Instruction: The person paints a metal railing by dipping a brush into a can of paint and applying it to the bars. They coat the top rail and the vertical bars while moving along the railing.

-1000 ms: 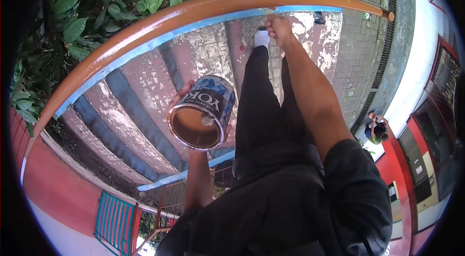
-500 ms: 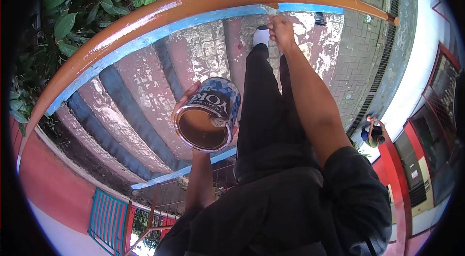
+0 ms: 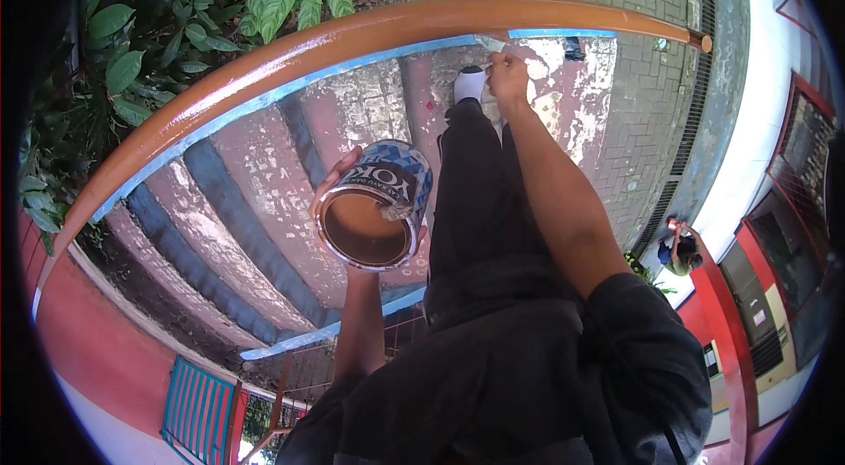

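My left hand [image 3: 338,169] is wrapped round a paint can [image 3: 407,168] with a blue patterned label, tilted so its mouth faces me. Brown paint [image 3: 356,217] shows inside, and a pale, frayed lump [image 3: 396,212] sits at the rim. In my right hand [image 3: 509,78], stretched far forward, is a paintbrush [image 3: 490,43]. Its head is at the lower side of the glossy brown handrail [image 3: 387,23]; whether the bristles touch the rail I cannot make out.
Worn steps [image 3: 255,157] with a blue edge [image 3: 290,88] lie below the rail. My foot in a white shoe or sock [image 3: 470,85] stands on them. Leafy plants [image 3: 114,51] grow beyond the rail. Another person [image 3: 679,252] is at the right, near a drain grate [image 3: 682,148].
The rail and steps sit slightly lower in view as my head shifts. My right hand stays by the rail with the brush; the can remains in my left hand.
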### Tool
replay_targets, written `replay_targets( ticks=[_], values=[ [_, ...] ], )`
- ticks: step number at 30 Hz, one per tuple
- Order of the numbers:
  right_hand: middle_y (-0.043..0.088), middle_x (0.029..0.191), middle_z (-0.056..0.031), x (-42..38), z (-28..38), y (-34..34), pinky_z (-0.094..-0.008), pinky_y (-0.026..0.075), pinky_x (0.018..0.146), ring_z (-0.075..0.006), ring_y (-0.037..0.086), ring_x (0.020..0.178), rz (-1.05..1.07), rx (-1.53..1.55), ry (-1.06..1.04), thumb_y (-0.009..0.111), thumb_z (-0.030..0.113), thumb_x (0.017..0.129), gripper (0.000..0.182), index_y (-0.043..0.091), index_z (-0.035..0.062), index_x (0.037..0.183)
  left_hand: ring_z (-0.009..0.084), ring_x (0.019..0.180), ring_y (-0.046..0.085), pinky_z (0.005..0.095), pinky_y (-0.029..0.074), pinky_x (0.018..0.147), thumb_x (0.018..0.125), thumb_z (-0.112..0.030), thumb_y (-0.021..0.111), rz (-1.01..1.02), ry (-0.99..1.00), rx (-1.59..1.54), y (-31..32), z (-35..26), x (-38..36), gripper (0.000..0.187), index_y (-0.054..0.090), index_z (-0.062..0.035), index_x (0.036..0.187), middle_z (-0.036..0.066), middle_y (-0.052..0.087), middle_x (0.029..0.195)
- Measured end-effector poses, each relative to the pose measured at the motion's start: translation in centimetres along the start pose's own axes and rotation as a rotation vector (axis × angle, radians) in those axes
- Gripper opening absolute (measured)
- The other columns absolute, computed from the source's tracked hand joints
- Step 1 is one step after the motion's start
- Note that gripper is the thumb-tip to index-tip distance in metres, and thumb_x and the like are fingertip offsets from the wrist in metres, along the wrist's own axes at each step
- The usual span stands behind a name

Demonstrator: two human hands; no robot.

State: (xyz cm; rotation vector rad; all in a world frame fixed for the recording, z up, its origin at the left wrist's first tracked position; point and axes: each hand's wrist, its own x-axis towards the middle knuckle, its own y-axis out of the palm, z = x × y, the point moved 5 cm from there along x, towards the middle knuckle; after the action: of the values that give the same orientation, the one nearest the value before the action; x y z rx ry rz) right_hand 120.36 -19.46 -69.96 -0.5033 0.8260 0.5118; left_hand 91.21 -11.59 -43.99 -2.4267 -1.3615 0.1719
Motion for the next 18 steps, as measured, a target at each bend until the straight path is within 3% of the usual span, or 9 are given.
replay_targets(
  ticks=[1, 3, 4, 8, 10, 12, 18],
  values=[
    [0.059, 0.073, -0.0018, 0.4, 0.3, 0.1, -0.0271, 0.035, 0.044, -0.0092, 0.050, 0.053, 0.004, 0.003, -0.008, 0.061, 0.019, 0.105, 0.020, 0.070, 0.0012, 0.103, 0.0423, 0.150, 0.049, 0.0568, 0.040, 0.127, 0.071, -0.054, 0.095, 0.004, -0.019, -0.029, 0.1, 0.4, 0.1, 0.129, 0.019, -0.0095, 0.166, 0.021, 0.043, 0.162],
    [0.058, 0.073, -0.0011, 0.5, -0.3, 1.0, -0.0263, 0.033, 0.043, -0.0083, 0.048, 0.053, 0.107, 0.186, 0.167, 0.061, 0.018, 0.105, 0.018, 0.068, 0.0029, 0.101, 0.0421, 0.150, 0.048, 0.0566, 0.039, 0.128, 0.071, -0.053, 0.095, 0.013, 0.000, -0.036, 0.3, 0.4, 0.3, 0.129, 0.019, -0.0096, 0.166, 0.021, 0.043, 0.162],
    [0.059, 0.072, -0.0012, 0.3, -0.3, 1.4, -0.0287, 0.035, 0.043, -0.0095, 0.050, 0.052, 0.121, 0.245, 0.157, 0.064, 0.017, 0.103, 0.015, 0.067, 0.0048, 0.094, 0.0418, 0.151, 0.048, 0.0564, 0.039, 0.128, 0.071, -0.052, 0.095, 0.028, 0.012, -0.049, 0.5, 0.3, 0.5, 0.129, 0.018, -0.0097, 0.166, 0.021, 0.042, 0.162],
    [0.060, 0.072, -0.0009, -1.6, 0.6, 2.3, -0.0267, 0.034, 0.043, -0.0089, 0.052, 0.054, 0.251, 0.187, 0.157, 0.064, 0.018, 0.103, 0.016, 0.068, 0.0059, 0.094, 0.0413, 0.151, 0.047, 0.0560, 0.038, 0.128, 0.071, -0.050, 0.096, 0.057, 0.009, -0.058, 1.3, -0.8, 1.4, 0.130, 0.018, -0.0095, 0.167, 0.021, 0.042, 0.162],
    [0.060, 0.073, -0.0009, -1.7, 1.0, 1.8, -0.0263, 0.034, 0.043, -0.0087, 0.052, 0.055, 0.270, 0.171, 0.151, 0.065, 0.018, 0.103, 0.015, 0.068, 0.0059, 0.094, 0.0440, 0.142, 0.059, 0.0560, 0.049, 0.121, 0.058, -0.040, 0.111, -0.080, -0.035, -0.154, 1.5, -1.3, 2.0, 0.124, 0.040, -0.0081, 0.155, 0.026, 0.059, 0.149],
    [0.059, 0.073, -0.0006, -1.2, 0.8, 1.1, -0.0255, 0.031, 0.043, -0.0076, 0.049, 0.054, 0.314, 0.170, 0.152, 0.065, 0.018, 0.103, 0.015, 0.068, 0.0048, 0.096, 0.0440, 0.143, 0.058, 0.0562, 0.049, 0.121, 0.059, -0.040, 0.111, -0.073, -0.029, -0.150, 1.9, -1.0, 1.9, 0.124, 0.039, -0.0082, 0.155, 0.026, 0.058, 0.149],
    [0.056, 0.072, 0.0001, 2.8, -0.2, -3.0, -0.0255, 0.028, 0.041, -0.0064, 0.041, 0.050, 0.204, 0.303, 0.220, 0.063, 0.017, 0.104, 0.016, 0.066, 0.0039, 0.096, 0.0441, 0.143, 0.058, 0.0565, 0.049, 0.122, 0.060, -0.036, 0.110, -0.081, -0.026, -0.175, 2.7, -0.4, 1.1, 0.123, 0.039, -0.0087, 0.156, 0.026, 0.057, 0.150]
  ],
)
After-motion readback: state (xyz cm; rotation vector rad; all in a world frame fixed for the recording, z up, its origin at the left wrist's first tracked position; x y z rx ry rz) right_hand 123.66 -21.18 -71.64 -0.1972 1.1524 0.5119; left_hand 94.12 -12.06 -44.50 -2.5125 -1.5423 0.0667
